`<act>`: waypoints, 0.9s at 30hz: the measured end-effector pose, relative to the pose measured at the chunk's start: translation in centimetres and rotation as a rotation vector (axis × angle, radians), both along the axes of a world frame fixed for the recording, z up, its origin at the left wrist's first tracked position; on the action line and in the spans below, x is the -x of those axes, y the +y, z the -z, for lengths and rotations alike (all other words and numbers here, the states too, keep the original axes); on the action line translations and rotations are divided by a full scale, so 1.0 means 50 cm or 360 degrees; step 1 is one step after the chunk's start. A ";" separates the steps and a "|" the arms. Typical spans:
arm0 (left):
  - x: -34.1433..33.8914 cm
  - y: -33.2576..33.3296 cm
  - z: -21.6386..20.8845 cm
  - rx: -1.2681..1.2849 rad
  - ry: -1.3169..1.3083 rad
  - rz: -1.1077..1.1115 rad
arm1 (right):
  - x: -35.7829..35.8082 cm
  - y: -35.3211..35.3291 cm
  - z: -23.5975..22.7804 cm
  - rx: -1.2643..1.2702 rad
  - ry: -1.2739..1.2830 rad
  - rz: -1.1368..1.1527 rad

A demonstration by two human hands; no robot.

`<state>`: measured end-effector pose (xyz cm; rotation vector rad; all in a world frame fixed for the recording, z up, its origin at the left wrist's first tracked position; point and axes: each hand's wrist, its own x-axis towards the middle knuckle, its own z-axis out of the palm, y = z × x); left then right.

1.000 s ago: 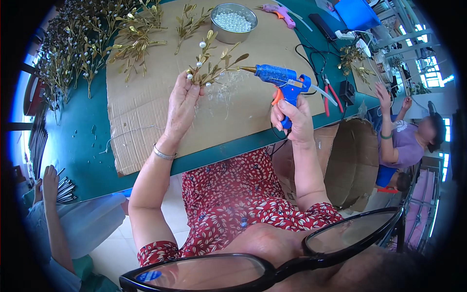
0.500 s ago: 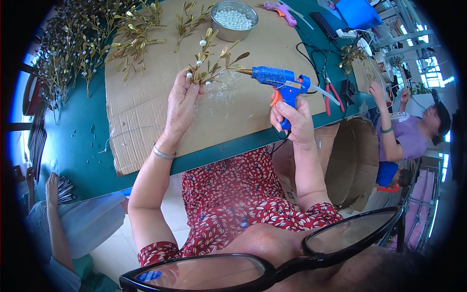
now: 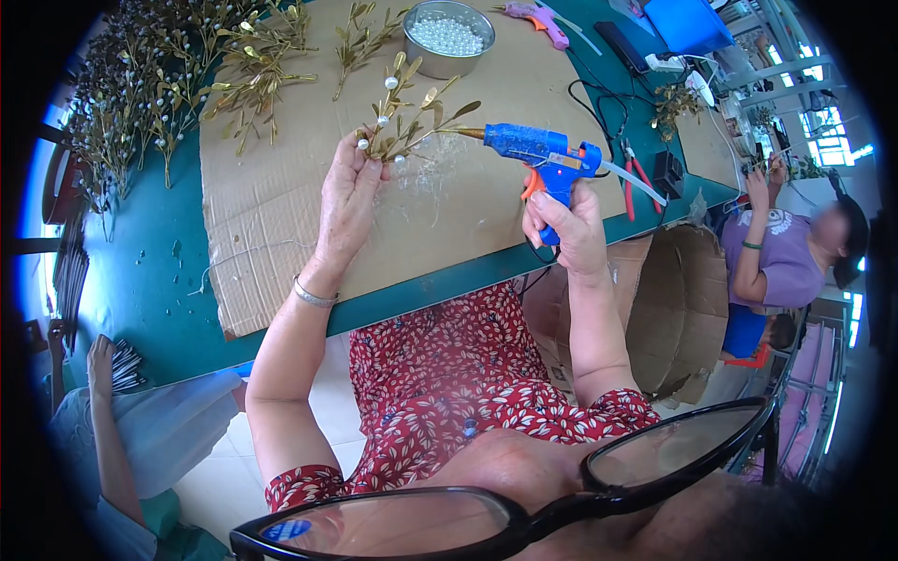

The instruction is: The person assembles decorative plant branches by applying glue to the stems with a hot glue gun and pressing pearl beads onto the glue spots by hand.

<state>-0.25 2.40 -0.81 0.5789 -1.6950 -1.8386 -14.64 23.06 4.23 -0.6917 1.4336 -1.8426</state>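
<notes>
Clearance over the cardboard sheet (image 3: 440,248)
Open passage: near-side cardboard between left hand (image 3: 351,201) and right hand (image 3: 573,229). Obstructions: sprig (image 3: 393,147) and blue glue gun (image 3: 531,143) ahead; bead bowl (image 3: 440,67) beyond; gold stems (image 3: 267,70) far left; red-handled pliers (image 3: 629,196) right.

The person wears a red leaf-print dress (image 3: 440,351) with short sleeves (image 3: 304,481) — plus 1 silvery bangle (image 3: 314,296) and black-framed glasses (image 3: 561,510).

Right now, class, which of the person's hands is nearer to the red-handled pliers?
Right. The right hand, holding the blue glue gun, is a little left of the pliers; the left hand, holding a gold sprig, is much farther left.
</notes>
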 end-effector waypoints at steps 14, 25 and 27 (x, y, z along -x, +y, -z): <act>0.000 -0.002 0.011 0.0095 -0.0025 -0.0038 | 0.001 0.006 -0.004 -0.0052 0.0207 -0.0004; -0.001 -0.007 0.015 0.0127 -0.0040 -0.0023 | -0.002 0.007 -0.013 -0.0059 0.0190 0.0006; -0.002 -0.008 0.015 0.0125 -0.0038 -0.0016 | -0.001 0.007 -0.012 -0.0055 0.0192 0.0020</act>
